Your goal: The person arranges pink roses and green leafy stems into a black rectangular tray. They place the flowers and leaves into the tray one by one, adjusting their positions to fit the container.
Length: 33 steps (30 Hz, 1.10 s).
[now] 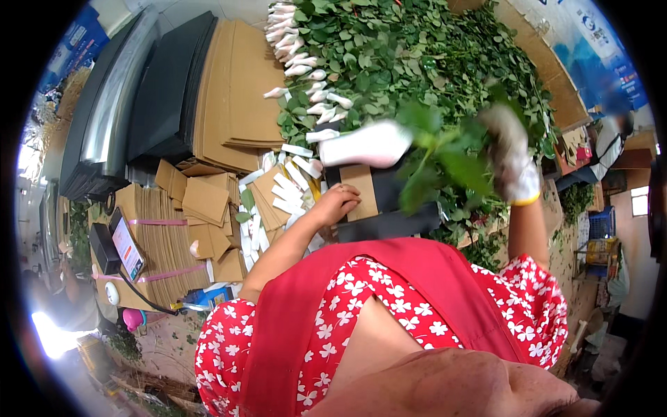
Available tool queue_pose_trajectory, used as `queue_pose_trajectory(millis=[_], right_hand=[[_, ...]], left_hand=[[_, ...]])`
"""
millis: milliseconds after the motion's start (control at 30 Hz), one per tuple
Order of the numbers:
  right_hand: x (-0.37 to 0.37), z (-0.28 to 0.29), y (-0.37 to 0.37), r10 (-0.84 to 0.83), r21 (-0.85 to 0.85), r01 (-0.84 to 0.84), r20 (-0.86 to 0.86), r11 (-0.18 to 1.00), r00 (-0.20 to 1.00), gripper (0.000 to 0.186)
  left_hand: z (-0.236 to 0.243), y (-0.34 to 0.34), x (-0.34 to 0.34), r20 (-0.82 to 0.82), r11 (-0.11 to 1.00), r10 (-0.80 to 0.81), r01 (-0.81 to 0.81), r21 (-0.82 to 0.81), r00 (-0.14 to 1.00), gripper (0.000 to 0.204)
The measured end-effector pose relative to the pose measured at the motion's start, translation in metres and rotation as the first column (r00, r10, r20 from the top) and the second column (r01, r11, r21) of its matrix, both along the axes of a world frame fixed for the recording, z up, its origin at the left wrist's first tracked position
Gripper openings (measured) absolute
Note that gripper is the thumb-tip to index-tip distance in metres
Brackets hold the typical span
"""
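while the left hand (338,202) touches cardboard (365,189), grip slack, the right hand (513,154) grasps a white-sleeved leafy stem (432,144).

Packing workshop: leafy stems (410,62), stacked cardboard (240,83).

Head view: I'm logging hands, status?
Left hand at brown cardboard strip. Gloved right hand blurred, grip unclear. Bulbous white wrap near cardboard. Green leaves between wrap and right hand.

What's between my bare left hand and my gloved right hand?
In the head view: a flat brown cardboard piece, a flat black sheet, then blurred green leaves.
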State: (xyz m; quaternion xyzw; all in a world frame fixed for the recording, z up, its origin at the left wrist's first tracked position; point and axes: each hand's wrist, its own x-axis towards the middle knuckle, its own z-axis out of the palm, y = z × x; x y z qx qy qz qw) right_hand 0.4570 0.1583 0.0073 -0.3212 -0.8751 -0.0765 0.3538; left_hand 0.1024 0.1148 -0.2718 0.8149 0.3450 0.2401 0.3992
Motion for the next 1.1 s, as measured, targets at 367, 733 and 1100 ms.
queue_pose_trajectory(millis=[367,733,1100], right_hand=[[-0.014,-0.079,0.011,-0.193,-0.515,0.724,0.738,0.459,0.647,0.03],[-0.03,-0.23,0.111,-0.025,-0.626,0.651,0.712,0.43,0.701,0.054],[-0.036,-0.222,0.257,-0.329,-0.185,0.627,0.721,0.757,0.61,0.05]], left_hand=[[0.022,-0.017,-0.011,0.002,0.984,-0.101,0.101,-0.145,0.995,0.043],[-0.003,-0.017,-0.012,-0.043,0.95,-0.101,0.083,-0.301,0.994,0.049],[-0.006,-0.017,-0.005,0.108,0.976,-0.036,0.058,-0.211,0.993,0.049]])
